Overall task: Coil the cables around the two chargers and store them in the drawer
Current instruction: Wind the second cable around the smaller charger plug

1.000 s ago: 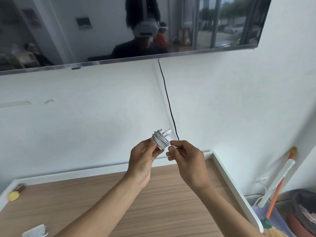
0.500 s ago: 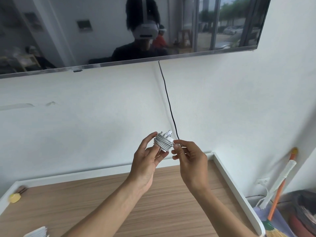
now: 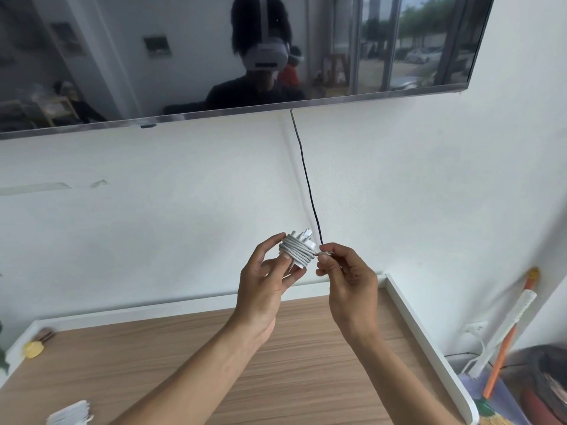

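A wooden tabletop with a white raised rim stands against a wall. Above the tabletop hangs a dark television, trailing a black cord. A yellow object lies at the tabletop's far-left corner. Right of the tabletop leans an orange-handled broom.

We face a plain white wall with a dark television mounted high on it. Its glossy screen mirrors tall windows and daylit trees. A thin black cord hangs from its lower edge down the wall. Below us lies a wood-grain surface edged by a raised white rim. At the right, an orange-handled broom leans near a wall socket.
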A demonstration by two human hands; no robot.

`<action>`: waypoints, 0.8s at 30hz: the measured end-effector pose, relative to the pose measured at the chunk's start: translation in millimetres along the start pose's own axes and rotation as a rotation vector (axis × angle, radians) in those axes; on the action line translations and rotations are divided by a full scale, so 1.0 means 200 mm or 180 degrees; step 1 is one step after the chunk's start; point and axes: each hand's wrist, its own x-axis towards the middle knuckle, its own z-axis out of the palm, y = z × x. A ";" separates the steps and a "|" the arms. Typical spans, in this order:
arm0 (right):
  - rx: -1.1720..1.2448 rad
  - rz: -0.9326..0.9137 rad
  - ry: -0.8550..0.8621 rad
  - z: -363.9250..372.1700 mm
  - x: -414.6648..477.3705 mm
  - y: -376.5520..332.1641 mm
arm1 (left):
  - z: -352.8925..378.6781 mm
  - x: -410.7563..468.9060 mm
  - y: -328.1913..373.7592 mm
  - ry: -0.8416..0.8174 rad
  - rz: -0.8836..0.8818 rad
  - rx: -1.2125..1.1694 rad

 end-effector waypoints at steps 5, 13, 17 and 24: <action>-0.0709 -0.0738 -0.0382 -0.01 0.00 0.01 | -0.01 0.00 0.03 0.0196 -0.0277 -0.0336; -0.0663 -0.0664 -0.0524 -0.03 0.02 -0.04 | -0.04 -0.02 0.03 0.0094 -0.0541 -0.0275; -0.0822 -0.0802 -0.0930 -0.08 0.07 -0.07 | -0.06 -0.02 0.05 -0.0023 -0.0533 -0.0042; -0.1044 -0.0484 -0.1278 -0.11 0.11 -0.13 | -0.07 -0.02 0.07 -0.0115 -0.0411 0.0269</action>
